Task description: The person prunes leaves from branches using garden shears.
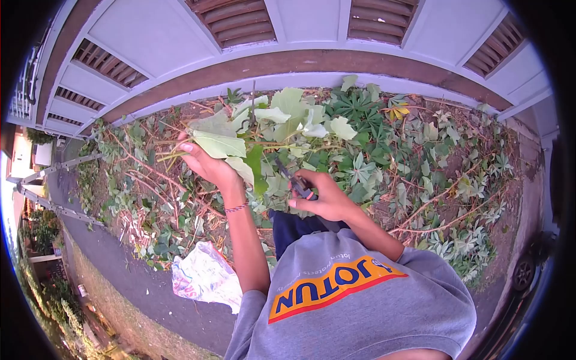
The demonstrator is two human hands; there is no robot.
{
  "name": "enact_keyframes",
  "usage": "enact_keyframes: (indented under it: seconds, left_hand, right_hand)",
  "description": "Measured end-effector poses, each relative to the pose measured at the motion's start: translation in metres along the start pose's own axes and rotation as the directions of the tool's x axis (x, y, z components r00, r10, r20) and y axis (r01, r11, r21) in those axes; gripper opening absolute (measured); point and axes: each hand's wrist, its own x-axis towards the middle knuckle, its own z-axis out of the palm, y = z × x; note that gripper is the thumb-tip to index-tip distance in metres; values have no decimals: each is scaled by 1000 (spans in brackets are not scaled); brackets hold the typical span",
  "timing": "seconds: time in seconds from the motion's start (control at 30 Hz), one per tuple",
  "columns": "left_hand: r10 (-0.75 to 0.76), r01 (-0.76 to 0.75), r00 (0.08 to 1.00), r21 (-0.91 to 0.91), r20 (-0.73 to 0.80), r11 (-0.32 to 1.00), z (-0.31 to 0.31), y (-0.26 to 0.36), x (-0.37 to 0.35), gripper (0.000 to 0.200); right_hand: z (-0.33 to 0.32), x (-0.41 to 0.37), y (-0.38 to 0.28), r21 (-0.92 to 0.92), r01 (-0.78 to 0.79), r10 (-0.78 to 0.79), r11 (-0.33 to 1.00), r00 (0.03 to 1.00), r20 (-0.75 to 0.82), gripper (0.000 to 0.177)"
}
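My left hand [209, 167], with a woven band round its wrist, is closed around a bunch of leafy stems [219, 144]. Broad pale-green leaves spread to the right of it, and cut stem ends stick out at the left. In my right hand [327, 197] is a pair of pruning shears [295, 181] with dark blades and a touch of red on the handles. The blades point up and left, toward the leaves below the bunch. Whether they touch a stem is hard to see. A thin dark metal rod [252, 105] stands behind the bunch.
Cut branches and leaves [432, 180] cover the ground around me. A pale wall [309, 21] with slatted vents runs along the far side. A crumpled white plastic bag [204, 273] lies near my left elbow. At the left is a metal ladder [57, 204]; at the right, a dark vehicle [528, 270].
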Motion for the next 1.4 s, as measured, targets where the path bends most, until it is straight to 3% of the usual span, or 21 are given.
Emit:
enact_keyframes:
  seconds: [0.07, 0.1, 0.17, 0.23, 0.3, 0.4, 0.5, 0.57, 0.63, 0.7, 1.07, 1.4]
  left_hand:
    - [69, -70, 997, 18, 45, 997, -1, 12, 2, 52]
    - [72, -73, 997, 19, 35, 997, 0, 21, 3, 52]
    - [-6, 7, 992, -9, 123, 1000, 2, 36, 6, 52]
    - [-67, 84, 984, -99, 164, 992, 2, 39, 9, 52]
    - [-151, 173, 983, -284, 100, 943, 2, 38, 13, 53]
    - [-182, 221, 971, -302, 153, 927, -6, 44, 17, 54]
    - [-217, 264, 961, -340, 170, 902, -11, 53, 16, 54]
    - [-248, 299, 951, -354, 184, 886, -13, 56, 13, 54]
    - [-263, 317, 946, -364, 189, 876, -15, 59, 10, 54]
    - [-273, 327, 943, -372, 190, 869, -16, 61, 9, 54]
    - [-313, 376, 925, -402, 216, 835, -16, 66, -4, 53]
    - [-323, 388, 921, -429, 218, 816, -19, 74, -1, 53]
  right_hand:
    - [-7, 2, -11, 48, 82, -71, 995, 976, -205, 41]
    - [-9, 6, -18, 45, 83, -73, 995, 978, -195, 41]
    - [-14, 16, -31, -193, 236, -298, 952, 859, -417, 47]
    - [-19, 26, -43, -208, 285, -348, 936, 838, -420, 49]
    - [-18, 31, -51, -219, 333, -396, 917, 814, -425, 52]
    - [-16, 32, -56, -204, 380, -431, 902, 781, -452, 52]
    - [-14, 27, -61, -123, 305, -329, 944, 866, -376, 51]
    - [-9, 26, -64, -209, 395, -446, 895, 824, -350, 49]
    - [-5, 25, -65, -262, 377, -449, 888, 833, -323, 48]
    - [-1, 23, -67, -417, 443, -575, 794, 771, -276, 48]
    - [1, 20, -74, -504, 449, -625, 738, 736, -260, 46]
    - [-3, 9, -83, -321, 558, -639, 766, 718, -277, 44]
